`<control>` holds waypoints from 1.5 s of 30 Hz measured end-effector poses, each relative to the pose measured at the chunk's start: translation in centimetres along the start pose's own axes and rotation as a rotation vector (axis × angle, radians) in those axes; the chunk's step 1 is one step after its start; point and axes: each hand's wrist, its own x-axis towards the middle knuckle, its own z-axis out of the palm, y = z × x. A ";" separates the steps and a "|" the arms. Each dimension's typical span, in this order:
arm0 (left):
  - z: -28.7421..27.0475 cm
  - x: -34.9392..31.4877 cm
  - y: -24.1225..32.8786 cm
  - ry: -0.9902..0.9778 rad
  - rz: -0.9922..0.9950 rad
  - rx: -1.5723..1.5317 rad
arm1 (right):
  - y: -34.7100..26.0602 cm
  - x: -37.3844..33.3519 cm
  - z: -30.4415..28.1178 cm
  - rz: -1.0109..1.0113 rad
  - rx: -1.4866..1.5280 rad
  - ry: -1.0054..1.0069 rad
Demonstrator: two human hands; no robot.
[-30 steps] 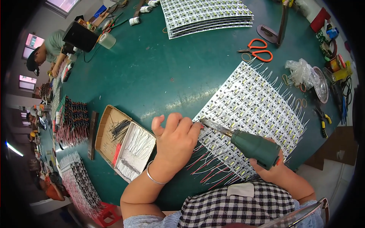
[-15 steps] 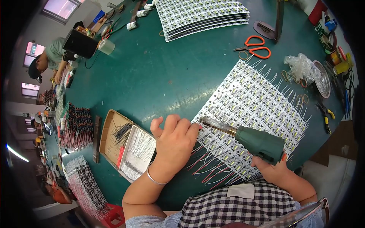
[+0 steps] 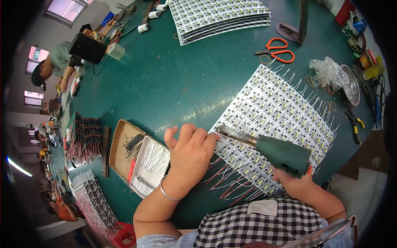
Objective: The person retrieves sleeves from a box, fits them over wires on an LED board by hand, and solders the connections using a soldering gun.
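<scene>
A large white circuit board panel [image 3: 273, 103], set with rows of small components, lies slantwise on the green table. White wires stick out along its far right edge, and red, white and dark wires along its near left edge. My right hand [image 3: 294, 185] grips a dark green heat gun [image 3: 283, 155] by its handle, holding it over the panel. The gun's metal nozzle points left, close to my fingertips. My left hand [image 3: 188, 151] is at the panel's left corner, thumb side hidden, fingertips pinched together. What they hold there is too small to make out.
Left of my hand sits a cardboard box [image 3: 118, 155] of cut tubing and wires. Orange-handled scissors [image 3: 279, 51] lie beyond the panel, with stacked panels [image 3: 223, 20] at the back. Pliers [image 3: 355, 127] and a plastic bag [image 3: 326, 72] are on the right. Another person [image 3: 58, 62] works far left.
The heat gun's nozzle has shifted very slightly up and left over the panel's corner. My left hand has hardly moved.
</scene>
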 end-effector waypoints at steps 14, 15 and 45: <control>0.0 0.0 0.1 0.018 -0.006 -0.003 | 0.5 -0.5 -1.1 -0.110 0.475 0.027; 0.1 0.0 0.1 0.024 -0.006 -0.002 | 0.6 -0.7 -1.3 -0.112 0.474 0.029; 0.5 -1.0 1.1 0.111 0.019 -0.112 | 2.0 -2.3 -0.9 -0.225 -0.217 0.002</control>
